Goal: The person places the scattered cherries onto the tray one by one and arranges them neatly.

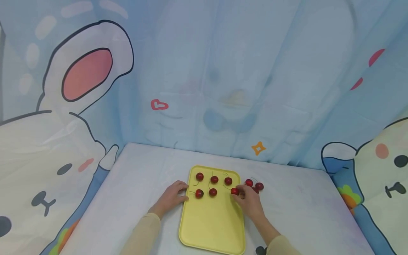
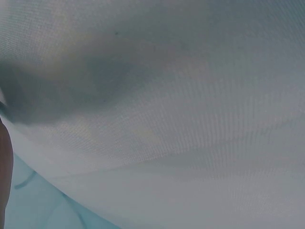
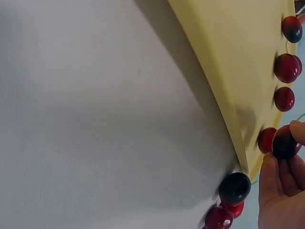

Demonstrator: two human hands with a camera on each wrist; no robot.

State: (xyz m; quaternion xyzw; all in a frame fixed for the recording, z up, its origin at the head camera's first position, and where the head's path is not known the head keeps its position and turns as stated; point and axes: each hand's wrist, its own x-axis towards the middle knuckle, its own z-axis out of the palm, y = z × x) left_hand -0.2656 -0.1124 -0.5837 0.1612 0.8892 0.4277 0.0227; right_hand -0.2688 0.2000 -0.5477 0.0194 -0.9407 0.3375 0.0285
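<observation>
My right hand point(image 1: 249, 203) pinches a dark red cherry point(image 3: 285, 143) between thumb and fingers, over the right side of a yellow tray point(image 1: 211, 226). The same cherry point(image 1: 234, 191) shows at the fingertips in the head view. Several stemmed cherries lie on the tray's far half: a back row of three, including the middle cherry point(image 1: 214, 179), and two in front, including the left cherry point(image 1: 199, 193). At the tray's left rim, my left hand point(image 1: 170, 197) rests with thumb and fingertips spread apart along the edge. In the left wrist view, only a sliver of a finger point(image 2: 5, 167) shows.
Just right of the tray, a small cluster of loose cherries point(image 1: 259, 186) lies on the white tablecloth point(image 1: 302, 212), partly behind my right hand. A blue cartoon-printed curtain point(image 1: 191, 71) stands around the table's back and sides.
</observation>
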